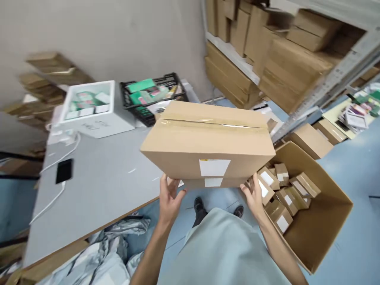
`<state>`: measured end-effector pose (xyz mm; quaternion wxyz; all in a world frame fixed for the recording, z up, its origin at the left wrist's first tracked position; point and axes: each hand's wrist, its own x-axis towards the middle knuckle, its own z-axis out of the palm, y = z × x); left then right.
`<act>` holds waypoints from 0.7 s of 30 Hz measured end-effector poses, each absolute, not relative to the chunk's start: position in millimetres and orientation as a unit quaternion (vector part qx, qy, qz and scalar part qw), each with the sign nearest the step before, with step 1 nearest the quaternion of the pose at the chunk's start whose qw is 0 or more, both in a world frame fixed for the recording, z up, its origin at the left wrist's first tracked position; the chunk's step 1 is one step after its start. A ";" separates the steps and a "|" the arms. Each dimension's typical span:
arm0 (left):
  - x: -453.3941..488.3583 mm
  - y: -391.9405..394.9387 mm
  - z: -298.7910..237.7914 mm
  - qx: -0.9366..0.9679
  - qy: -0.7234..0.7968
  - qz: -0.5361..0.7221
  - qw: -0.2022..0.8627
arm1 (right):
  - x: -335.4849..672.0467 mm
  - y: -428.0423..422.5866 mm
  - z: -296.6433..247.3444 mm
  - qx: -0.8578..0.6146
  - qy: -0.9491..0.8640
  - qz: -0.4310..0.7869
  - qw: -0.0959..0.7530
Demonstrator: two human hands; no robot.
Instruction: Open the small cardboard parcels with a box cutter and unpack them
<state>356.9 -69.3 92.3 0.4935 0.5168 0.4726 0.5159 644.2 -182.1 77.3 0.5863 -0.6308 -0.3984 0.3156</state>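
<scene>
I hold a large taped cardboard box [212, 138] in front of me, with a white label [214, 168] on the side facing me. Below it shows a narrower cardboard strip with another white label [213, 182]; whether this is a second box underneath, I cannot tell. My left hand [170, 198] grips the lower left corner, its thumb at the near side and the other fingers partly hidden underneath. At the lower right corner, my right hand [252, 194] supports it in the same way. The box is above the floor, beside the table's right edge.
A grey table [113, 166] at left bears a white foam box [101, 114], a black crate [175, 81] and a phone [64, 171] on a cable. At right stands a big open carton [320, 221] with several small labelled boxes. Metal shelving [341, 75] holds cartons; bags [109, 257] lie below the table.
</scene>
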 end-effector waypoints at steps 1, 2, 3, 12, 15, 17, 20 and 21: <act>327.8 -65.7 89.2 0.493 0.485 0.533 0.487 | 622.1 -162.6 73.0 -0.620 -0.419 0.326 0.577; 298.0 -62.3 85.9 0.470 0.496 0.550 0.480 | 598.4 -143.3 68.0 -0.610 -0.435 0.338 0.570; 267.7 -59.1 82.3 0.447 0.508 0.567 0.471 | 573.2 -124.4 62.5 -0.600 -0.449 0.351 0.561; 37.7 -35.2 29.6 0.285 0.596 0.659 0.360 | 342.8 13.8 -2.0 -0.509 -0.530 0.488 0.470; 0.4 -23.7 -5.2 0.239 0.617 0.661 0.355 | 306.9 34.1 -22.8 -0.505 -0.540 0.512 0.438; -13.5 -21.3 -28.5 0.206 0.629 0.651 0.371 | 299.1 37.0 -35.3 -0.507 -0.543 0.522 0.418; -25.1 -26.8 -52.8 0.136 0.601 0.671 0.411 | 301.9 30.3 -46.9 -0.520 -0.534 0.539 0.392; -28.5 -29.7 -57.0 0.112 0.583 0.685 0.423 | 304.5 27.1 -48.1 -0.524 -0.527 0.545 0.387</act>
